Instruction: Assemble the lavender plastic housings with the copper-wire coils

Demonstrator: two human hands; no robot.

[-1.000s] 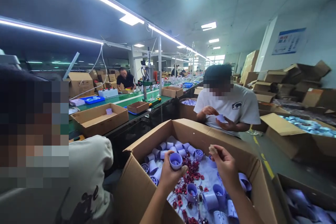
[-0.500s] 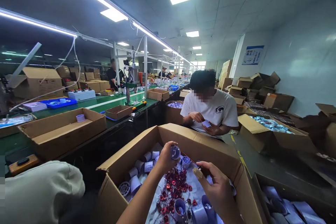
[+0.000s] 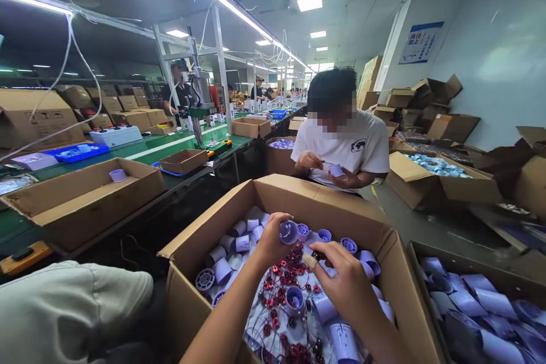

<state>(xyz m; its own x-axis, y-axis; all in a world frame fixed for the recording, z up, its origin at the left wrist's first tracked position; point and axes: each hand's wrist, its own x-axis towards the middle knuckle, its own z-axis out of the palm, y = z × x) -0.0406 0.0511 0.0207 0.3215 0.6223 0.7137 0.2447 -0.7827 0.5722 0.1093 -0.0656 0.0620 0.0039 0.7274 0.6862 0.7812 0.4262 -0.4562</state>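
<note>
My left hand (image 3: 268, 244) holds a lavender plastic cup-shaped part (image 3: 288, 231) over an open cardboard box (image 3: 205, 239). My right hand (image 3: 341, 284) hovers just right of it, pinching a small tan piece (image 3: 310, 261) between thumb and fingers. The box holds several lavender cylinders (image 3: 230, 242) and a heap of small red copper coils (image 3: 284, 281) with thin wires.
A person in a white shirt (image 3: 341, 145) sits across the box, handling a lavender part. Open cartons of lavender parts stand at the right (image 3: 435, 173) and lower right (image 3: 478, 307). A green conveyor bench (image 3: 149, 151) with boxes and a press runs along the left. A co-worker's shoulder (image 3: 63, 307) is at bottom left.
The view has tilted down toward the box. My right hand moved closer to my left hand, which still holds the lavender part.
</note>
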